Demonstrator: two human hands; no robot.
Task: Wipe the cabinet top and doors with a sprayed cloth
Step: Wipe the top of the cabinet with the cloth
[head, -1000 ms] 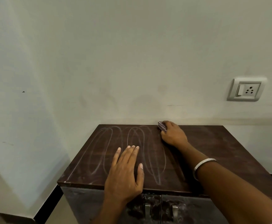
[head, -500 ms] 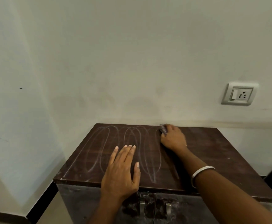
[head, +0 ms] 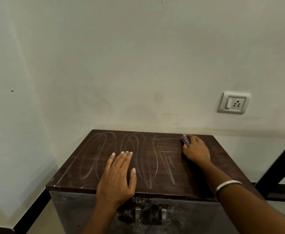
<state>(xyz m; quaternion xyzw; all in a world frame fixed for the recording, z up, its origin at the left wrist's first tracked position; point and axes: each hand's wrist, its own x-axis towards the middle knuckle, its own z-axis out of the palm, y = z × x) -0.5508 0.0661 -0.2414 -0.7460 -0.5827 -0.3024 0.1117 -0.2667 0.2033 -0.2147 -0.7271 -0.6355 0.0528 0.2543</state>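
My right hand grips the bunched cloth at the far edge of the cabinet top, right of centre; my left hand lies flat, fingers straight, on the near edge. The unwiped stretch lies to the right, nearer my right hand. The cloth is small, checked purple. Pale looping streaks mark the dark top's left half; the doors below look smeared.
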